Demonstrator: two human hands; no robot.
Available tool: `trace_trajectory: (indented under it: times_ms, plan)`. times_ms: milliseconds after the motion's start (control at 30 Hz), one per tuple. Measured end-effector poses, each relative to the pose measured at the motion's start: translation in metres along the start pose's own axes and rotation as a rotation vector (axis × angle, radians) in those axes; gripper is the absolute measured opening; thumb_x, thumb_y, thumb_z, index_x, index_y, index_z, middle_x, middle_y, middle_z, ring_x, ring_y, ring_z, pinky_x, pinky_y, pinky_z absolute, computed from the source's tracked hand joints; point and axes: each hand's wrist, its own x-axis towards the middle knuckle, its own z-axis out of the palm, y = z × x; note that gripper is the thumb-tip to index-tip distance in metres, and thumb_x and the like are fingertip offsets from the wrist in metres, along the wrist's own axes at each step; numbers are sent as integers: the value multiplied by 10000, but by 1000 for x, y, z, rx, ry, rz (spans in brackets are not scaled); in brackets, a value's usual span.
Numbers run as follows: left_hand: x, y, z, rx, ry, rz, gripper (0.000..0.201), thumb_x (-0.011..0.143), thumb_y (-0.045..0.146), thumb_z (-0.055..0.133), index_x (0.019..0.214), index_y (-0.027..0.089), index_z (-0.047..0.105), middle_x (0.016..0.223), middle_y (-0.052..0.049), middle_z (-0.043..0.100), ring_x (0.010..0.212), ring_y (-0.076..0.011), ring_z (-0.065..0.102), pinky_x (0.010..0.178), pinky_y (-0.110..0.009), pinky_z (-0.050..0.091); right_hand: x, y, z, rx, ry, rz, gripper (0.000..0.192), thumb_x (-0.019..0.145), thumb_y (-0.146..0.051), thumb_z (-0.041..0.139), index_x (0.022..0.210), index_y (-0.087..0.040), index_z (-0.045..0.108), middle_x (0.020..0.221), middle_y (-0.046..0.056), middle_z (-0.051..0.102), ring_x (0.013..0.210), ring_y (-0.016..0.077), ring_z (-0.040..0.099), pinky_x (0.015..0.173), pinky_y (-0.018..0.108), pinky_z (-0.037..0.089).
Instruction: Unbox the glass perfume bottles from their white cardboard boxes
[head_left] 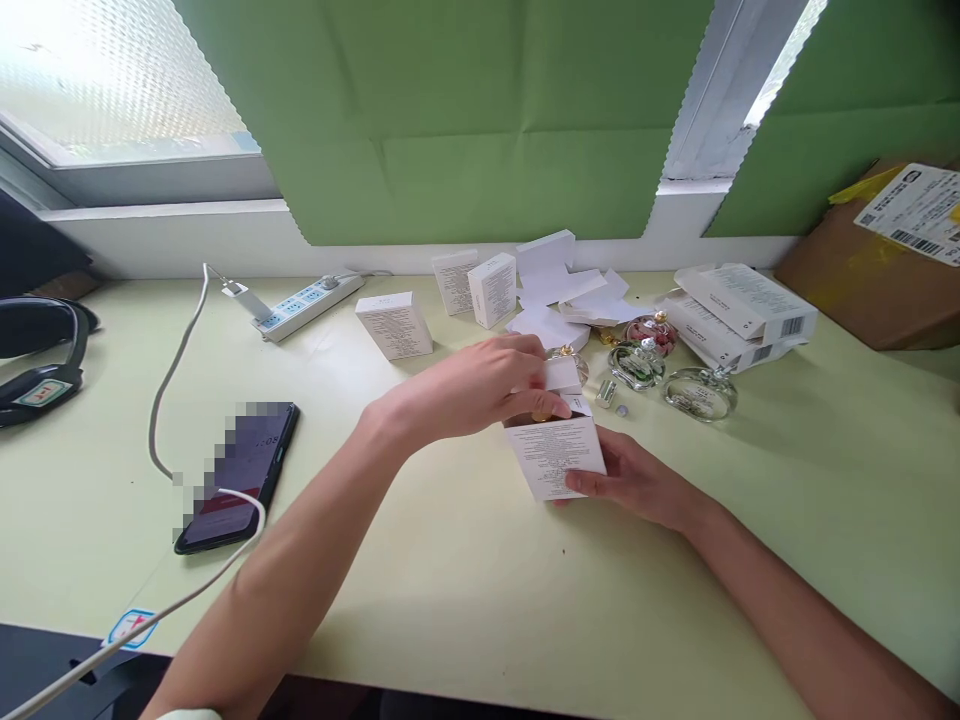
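My right hand (pixel 634 480) grips a small white printed box (pixel 559 460) from its right side, thumb on the front face. The box is tilted, with its top open, and a bit of something gold-coloured shows inside. Over the opening is my left hand (pixel 495 385), its fingers curled at the raised top flap and its thumb at the rim. Just beyond the box stand glass perfume bottles: a green-tinted one (pixel 636 364), a clear one (pixel 701 394) and a reddish one (pixel 652 332). Another bottle is partly hidden behind the flap. A small silvery cap (pixel 606 393) lies near them.
Several closed white boxes (pixel 395 325) stand at the back, beside loose white card pieces (pixel 547 275). Two larger white boxes (pixel 750 305) are stacked right, near a brown carton (pixel 870 260). Leftward are a power strip (pixel 307 305), a phone (pixel 240 480), a white cable (pixel 161 420) and headphones (pixel 45 350).
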Motion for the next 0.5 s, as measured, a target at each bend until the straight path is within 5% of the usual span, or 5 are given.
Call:
trace_trajectory:
  times_ms: [233,500]
  plan:
    - [10,10,17,93,146,-91,577,965,599,371,609,160,484,754,-51,545,705,-153,504,610,-304,351,-1,4,2,-6,22,9,454,857,-241,715,1291,-273,586,1287,49,628,1156,230,610,955,452,560]
    - [3,-20,3,-75,-40,144,281,1002,295,418,825,161,589,1022,-72,561,787,-128,529,710,-276,414,-1,1,1,0,24,29,478,850,-256,725,1307,-259,581,1343,55,618,1207,239,599,983,435,538]
